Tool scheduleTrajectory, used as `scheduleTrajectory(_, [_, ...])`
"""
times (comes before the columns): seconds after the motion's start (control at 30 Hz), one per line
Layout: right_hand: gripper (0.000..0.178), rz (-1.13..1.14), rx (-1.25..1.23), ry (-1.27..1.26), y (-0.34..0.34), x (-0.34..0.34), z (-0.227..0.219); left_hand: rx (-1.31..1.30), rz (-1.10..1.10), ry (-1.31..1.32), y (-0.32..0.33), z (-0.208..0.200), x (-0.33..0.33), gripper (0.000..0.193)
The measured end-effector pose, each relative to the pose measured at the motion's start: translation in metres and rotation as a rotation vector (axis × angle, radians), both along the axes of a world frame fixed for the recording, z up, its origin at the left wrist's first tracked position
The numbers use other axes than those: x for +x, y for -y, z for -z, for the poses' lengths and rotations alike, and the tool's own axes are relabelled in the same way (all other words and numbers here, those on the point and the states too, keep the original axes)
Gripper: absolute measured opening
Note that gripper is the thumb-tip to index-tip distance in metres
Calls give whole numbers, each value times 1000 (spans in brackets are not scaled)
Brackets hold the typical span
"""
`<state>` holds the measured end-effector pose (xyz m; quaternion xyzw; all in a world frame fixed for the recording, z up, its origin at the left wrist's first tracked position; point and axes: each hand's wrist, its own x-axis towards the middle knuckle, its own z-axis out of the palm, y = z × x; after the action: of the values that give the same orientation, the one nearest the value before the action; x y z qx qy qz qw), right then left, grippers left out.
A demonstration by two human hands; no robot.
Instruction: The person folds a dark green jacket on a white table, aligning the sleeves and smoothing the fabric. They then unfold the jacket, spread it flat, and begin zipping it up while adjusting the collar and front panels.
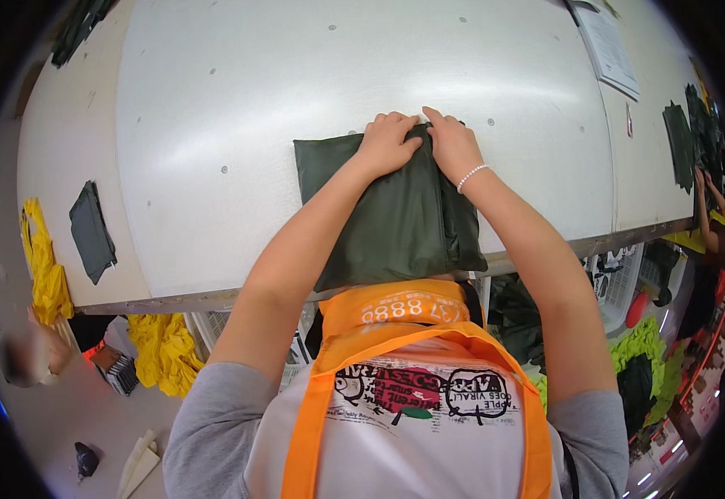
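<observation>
A folded piece of dark green cloth (pixel 383 224), smooth and slightly shiny, lies flat on the white table in front of me. A narrower folded strip runs down its right side, with a small white tag at the near edge. My left hand (pixel 389 145) is closed on the far edge, fingers curled and thumb toward the right. Close beside it, my right hand (pixel 454 143) grips the top of the right-hand fold, one finger stretched past the edge. What lies under the fingers is hidden. A beaded bracelet (pixel 470 177) circles my right wrist.
On the table (pixel 237 100) lie dark folded cloth (pixel 92 233) at left, a paper pad (pixel 608 50) at far right, and more dark pieces (pixel 678 145). Yellow cloth (pixel 163 353) and white baskets (pixel 616 279) are below its edge. People are at both sides.
</observation>
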<state>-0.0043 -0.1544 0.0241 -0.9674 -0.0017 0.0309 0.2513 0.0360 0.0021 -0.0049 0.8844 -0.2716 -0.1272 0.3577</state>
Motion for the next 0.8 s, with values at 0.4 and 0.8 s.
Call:
scheduleTrajectory(0.4, [4,28,185,143,5,-7,0,185,-246,-179,26,-12,11,24])
scheduleTrajectory(0.8, [4,-103,323,184,7,-179,-66,232,-304,-206,31,-16,13,30])
